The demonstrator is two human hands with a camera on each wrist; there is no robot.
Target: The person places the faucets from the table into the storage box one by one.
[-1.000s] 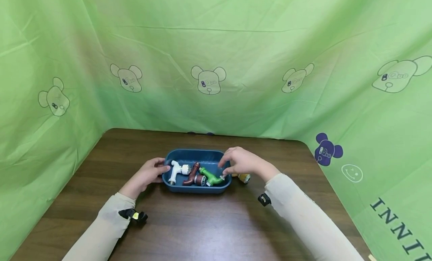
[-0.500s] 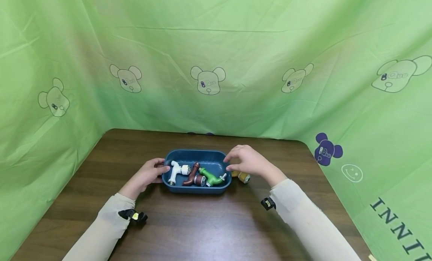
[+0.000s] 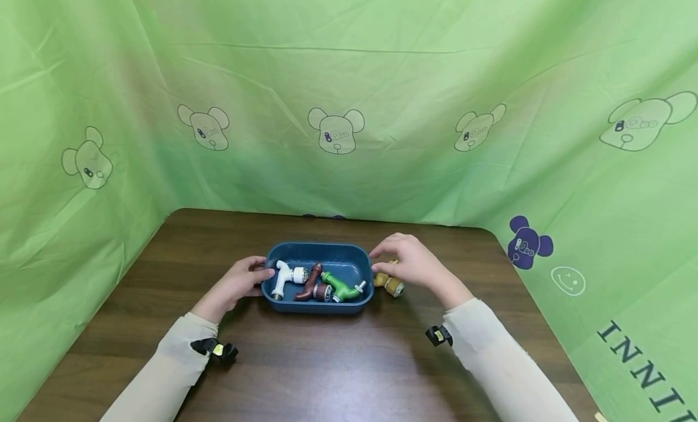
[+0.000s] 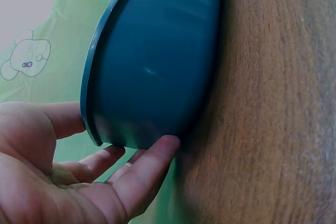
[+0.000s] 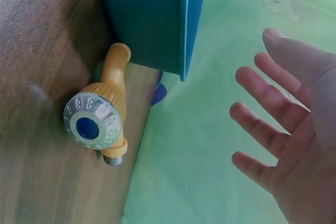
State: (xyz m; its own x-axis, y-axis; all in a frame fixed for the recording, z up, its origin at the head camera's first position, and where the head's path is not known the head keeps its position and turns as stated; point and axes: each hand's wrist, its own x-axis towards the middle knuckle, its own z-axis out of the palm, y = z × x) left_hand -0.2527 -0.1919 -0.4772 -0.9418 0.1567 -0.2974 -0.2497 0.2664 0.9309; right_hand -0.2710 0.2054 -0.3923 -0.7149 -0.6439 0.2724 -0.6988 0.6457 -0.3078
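A blue plastic tub (image 3: 313,308) stands on the table with three faucets in it: a white faucet (image 3: 283,279), a dark red faucet (image 3: 311,284) and a green faucet (image 3: 343,287). At its left end my left hand (image 3: 240,282) grips the tub, thumb over the rim and fingers against the outer wall (image 4: 152,61). My right hand (image 3: 409,261) hovers by the right end, fingers spread and holding nothing. Below it a yellow faucet (image 3: 389,284) lies on the table beside the tub. In the right wrist view its silver knob (image 5: 92,121) shows a blue centre.
The brown wooden table (image 3: 327,367) carries everything. Green cloth (image 3: 338,185) printed with bear heads hangs behind and along both sides. A black wrist camera (image 3: 215,349) sits on the left sleeve, another black camera (image 3: 438,334) on the right.
My right hand has moved right, from over the green faucet to above the yellow one, baring more of both. The left hand and the tub have stayed in place.
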